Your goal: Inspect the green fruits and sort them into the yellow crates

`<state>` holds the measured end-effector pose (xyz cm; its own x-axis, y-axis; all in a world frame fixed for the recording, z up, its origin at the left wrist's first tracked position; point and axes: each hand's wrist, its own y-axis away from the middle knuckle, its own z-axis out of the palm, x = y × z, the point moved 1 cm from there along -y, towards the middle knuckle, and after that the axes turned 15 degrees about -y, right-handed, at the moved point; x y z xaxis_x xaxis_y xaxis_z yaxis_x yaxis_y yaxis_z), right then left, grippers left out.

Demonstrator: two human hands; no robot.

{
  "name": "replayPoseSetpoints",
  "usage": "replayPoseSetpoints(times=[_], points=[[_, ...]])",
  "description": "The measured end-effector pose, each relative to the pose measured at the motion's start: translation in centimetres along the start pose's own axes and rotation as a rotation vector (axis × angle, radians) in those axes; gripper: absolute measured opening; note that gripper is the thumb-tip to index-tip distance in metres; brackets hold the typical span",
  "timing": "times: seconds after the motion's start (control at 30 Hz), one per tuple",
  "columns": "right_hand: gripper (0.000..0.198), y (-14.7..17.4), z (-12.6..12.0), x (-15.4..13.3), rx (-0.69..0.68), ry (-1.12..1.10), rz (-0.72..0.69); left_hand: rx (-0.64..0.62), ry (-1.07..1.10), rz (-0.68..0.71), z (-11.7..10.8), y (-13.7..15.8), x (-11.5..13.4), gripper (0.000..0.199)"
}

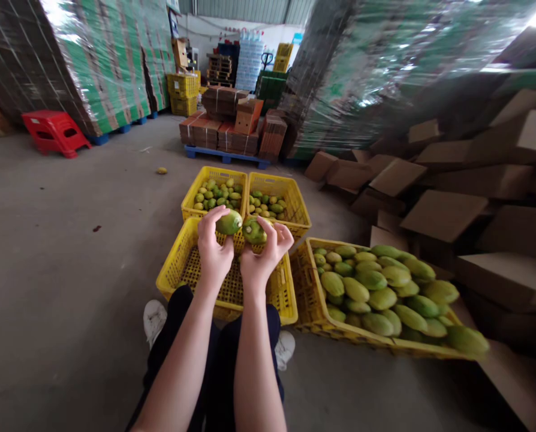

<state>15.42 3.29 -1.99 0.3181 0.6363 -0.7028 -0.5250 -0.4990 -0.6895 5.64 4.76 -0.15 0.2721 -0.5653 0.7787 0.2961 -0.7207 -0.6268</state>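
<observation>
- Gripping a pale-tipped green fruit (229,222) in our left hand (215,240) and a similar fruit (255,233) in our right hand (267,249), above a yellow crate (173,264).
- Our hands partly hide both fruits and some of the crate's floor.

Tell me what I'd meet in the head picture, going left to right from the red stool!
Red stool → lone yellow fruit on the floor → left hand holding a green fruit → right hand holding another green fruit → yellow crate heaped with lots of fruit.
</observation>
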Motion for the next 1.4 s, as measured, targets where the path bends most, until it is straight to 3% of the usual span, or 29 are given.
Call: replayPoseSetpoints(times=[0.13,0.27,0.37,0.5,0.73,0.97,1.13,1.3,1.4], points=[[0.049,-0.3,0.0,0.0,0.049,-0.154,0.163,0.067,-0.002,-0.116,-0.3,0.1,0.0,0.045],[0.078,-0.5,0.2,-0.3,0.068,-0.471,0.417,-0.033,0.198,-0.306,-0.3,0.0,-0.3,0.053],[0.088,-0.4,0.3,-0.1,0.113,-0.613,0.474,-0.095,0.343,-0.419,-0.1,-0.2,-1.1,0.06],[0.065,-0.6,-0.2,1.2,0.145,-0.707,0.506,-0.102,0.43,-0.522,0.0,-0.4,-1.9,0.058],[0.043,-1.4,-1.4,1.9,0.035,-0.852,0.666,-0.203,0.548,-0.736,-0.1,-0.3,-2.5,0.048],[0.043,-1.4,-1.2,1.7,0.092,-0.858,0.721,-0.212,0.553,-0.743,-0.2,-0.4,-2.7,0.049],[0.032,-1.3,-0.9,1.8,0.149,-0.86,0.752,-0.127,0.492,-0.782,0.2,-0.2,-2.7,0.039],[0.03,-1.0,0.2,1.0,0.142,-0.79,0.793,-0.306,0.31,-0.705,0.9,0.1,-2.7,0.047],[0.038,-0.7,0.4,0.3,0.128,-0.716,0.797,-0.277,0.328,-0.741,0.9,0.1,-2.7,0.056]])
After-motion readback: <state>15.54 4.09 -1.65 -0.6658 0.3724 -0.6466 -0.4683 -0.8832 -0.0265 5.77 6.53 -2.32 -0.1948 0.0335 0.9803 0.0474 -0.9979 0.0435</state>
